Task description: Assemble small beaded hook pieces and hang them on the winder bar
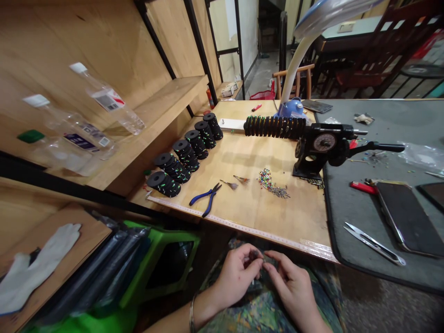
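Note:
Both hands are held close together over the lap, just below the table's front edge. My left hand (241,270) is closed, its thumb and fingers pinching something small and dark that I cannot make out. Close beside it, my right hand (289,282) has thumb and forefinger pinched at the same spot; what lies between them is too small to tell. On the wooden table ahead are a pile of small coloured beads and metal pieces (272,182), two feathery tufts (239,179) and blue-handled pliers (207,199).
Several black foam spools (187,155) line the table's left side. A black hand-cranked winder (319,143) stands at the back right, near a blue-based lamp (291,107). Thread snips (376,245) and a phone (409,215) lie on the grey mat (340,203). Bottles (107,101) occupy the left shelf.

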A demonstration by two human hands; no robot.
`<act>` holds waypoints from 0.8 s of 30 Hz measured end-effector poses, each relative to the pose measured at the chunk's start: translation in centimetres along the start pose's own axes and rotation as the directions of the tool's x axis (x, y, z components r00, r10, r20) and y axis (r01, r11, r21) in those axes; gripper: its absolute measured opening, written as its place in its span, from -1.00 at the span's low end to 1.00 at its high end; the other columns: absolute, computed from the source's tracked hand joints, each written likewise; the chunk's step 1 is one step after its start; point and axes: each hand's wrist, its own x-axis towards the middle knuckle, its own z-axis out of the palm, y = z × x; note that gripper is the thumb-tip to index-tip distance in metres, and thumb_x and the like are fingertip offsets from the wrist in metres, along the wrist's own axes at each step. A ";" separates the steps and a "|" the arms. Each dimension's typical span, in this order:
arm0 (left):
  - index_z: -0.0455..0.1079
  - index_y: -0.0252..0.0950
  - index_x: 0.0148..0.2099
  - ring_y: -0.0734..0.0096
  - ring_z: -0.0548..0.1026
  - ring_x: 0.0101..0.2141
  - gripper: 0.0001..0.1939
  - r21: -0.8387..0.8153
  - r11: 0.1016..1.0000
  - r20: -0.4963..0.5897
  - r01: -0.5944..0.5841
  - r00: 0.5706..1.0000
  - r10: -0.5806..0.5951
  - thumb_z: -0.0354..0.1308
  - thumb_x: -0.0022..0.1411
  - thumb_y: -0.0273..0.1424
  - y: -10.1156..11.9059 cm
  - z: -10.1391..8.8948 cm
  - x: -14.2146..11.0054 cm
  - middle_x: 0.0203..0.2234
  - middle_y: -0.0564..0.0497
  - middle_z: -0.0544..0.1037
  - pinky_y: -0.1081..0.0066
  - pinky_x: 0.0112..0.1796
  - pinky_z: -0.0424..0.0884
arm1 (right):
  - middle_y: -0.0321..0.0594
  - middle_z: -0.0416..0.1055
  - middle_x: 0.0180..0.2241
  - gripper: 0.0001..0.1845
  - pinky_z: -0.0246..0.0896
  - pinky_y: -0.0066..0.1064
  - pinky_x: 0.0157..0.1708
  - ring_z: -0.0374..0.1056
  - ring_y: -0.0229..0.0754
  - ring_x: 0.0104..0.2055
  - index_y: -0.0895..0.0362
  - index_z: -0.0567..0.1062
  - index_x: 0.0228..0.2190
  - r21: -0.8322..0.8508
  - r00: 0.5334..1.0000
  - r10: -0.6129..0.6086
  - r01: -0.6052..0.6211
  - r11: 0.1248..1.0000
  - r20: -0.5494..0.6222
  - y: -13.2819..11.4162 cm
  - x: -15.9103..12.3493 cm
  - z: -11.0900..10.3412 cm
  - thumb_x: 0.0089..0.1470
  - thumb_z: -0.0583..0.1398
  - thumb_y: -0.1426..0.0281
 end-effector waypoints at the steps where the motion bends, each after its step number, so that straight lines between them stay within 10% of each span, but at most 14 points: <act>1: 0.37 -0.35 -0.33 0.51 0.35 -0.55 -0.94 0.001 1.000 0.000 0.001 1.000 -0.001 0.13 0.16 -0.44 0.0 0.0 0.0 -0.60 0.11 0.38 0.51 -0.47 0.28 | -0.42 0.28 -0.72 -0.68 0.08 -0.53 -0.69 0.22 -0.29 -0.71 0.16 0.53 -0.25 -0.005 1.000 0.002 -0.002 1.000 0.016 0.0 0.0 0.0 0.19 0.10 0.21; 24: 0.29 -0.31 -0.39 0.54 0.35 -0.59 -0.90 -0.063 0.996 0.000 0.056 0.998 -0.056 0.17 0.11 -0.42 0.1 0.3 -0.3 -0.61 0.14 0.37 0.51 -0.49 0.28 | -0.40 0.34 -0.72 -0.68 0.09 -0.52 -0.71 0.24 -0.26 -0.72 0.15 0.49 -0.25 0.162 0.982 0.174 -0.183 0.970 0.069 -1.0 0.3 -0.5 0.19 0.07 0.19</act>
